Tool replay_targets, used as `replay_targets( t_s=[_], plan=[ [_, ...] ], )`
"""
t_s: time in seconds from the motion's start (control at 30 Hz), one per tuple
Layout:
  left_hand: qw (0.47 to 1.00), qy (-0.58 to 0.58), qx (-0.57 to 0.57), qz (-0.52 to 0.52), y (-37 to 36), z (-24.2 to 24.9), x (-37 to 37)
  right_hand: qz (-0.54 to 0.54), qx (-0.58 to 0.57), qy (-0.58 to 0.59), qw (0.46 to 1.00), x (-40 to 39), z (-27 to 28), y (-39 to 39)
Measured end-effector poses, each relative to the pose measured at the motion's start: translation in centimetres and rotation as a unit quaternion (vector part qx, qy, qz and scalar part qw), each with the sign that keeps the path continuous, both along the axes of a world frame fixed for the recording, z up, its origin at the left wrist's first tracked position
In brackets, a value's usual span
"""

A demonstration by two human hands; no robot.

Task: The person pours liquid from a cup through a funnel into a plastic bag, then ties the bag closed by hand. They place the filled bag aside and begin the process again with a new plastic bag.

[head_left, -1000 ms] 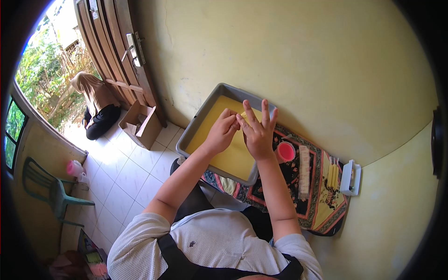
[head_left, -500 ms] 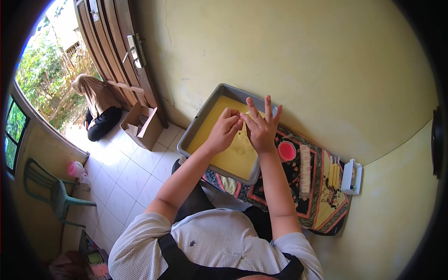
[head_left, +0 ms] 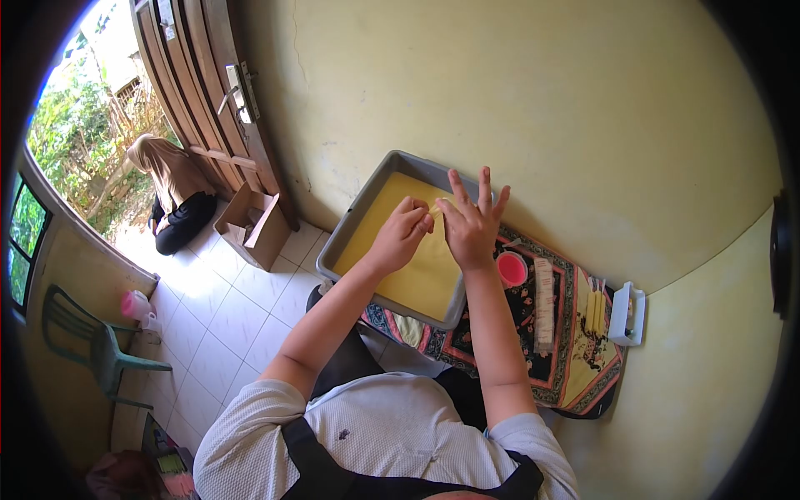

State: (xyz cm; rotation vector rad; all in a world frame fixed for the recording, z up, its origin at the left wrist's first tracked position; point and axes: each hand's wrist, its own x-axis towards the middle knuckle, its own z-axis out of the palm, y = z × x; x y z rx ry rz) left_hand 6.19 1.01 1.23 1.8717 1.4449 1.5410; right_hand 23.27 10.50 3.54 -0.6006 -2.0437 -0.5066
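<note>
A grey rectangular tub [head_left: 343,236] holds a yellow liquid [head_left: 398,287] with a smooth surface. Over it, my left hand [head_left: 400,239] is closed, its fingers curled together. My right hand [head_left: 472,231] pinches with thumb and index finger, while its other fingers spread upward. A small, wet-looking yellowish piece [head_left: 436,210] stretches between the two pinches; its kind is too small to make out. Both hands are close together, a short gap apart.
The tub rests partly on a table with a patterned cloth [head_left: 492,358]. Right of it are a pink bowl [head_left: 512,269], a long pale strip [head_left: 544,304], yellow sticks [head_left: 596,312] and a white container [head_left: 627,314]. A person [head_left: 177,196] sits by the open door [head_left: 196,92] near a cardboard box [head_left: 250,229]; a green chair [head_left: 104,350] stands left.
My right hand has shifted slightly right, widening the gap to my left hand, and the yellowish piece shows between them. Drops and ripples in the liquid have gone.
</note>
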Motion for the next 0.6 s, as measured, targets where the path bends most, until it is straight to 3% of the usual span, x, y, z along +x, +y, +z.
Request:
replay_targets(
  t_s=[0.6],
  plan=[
    [0.999, 0.012, -0.034, -0.029, 0.3, 0.3, 0.0, -0.02, 0.028, 0.01, 0.999, 0.4, 1.6, 0.7]
  ],
)
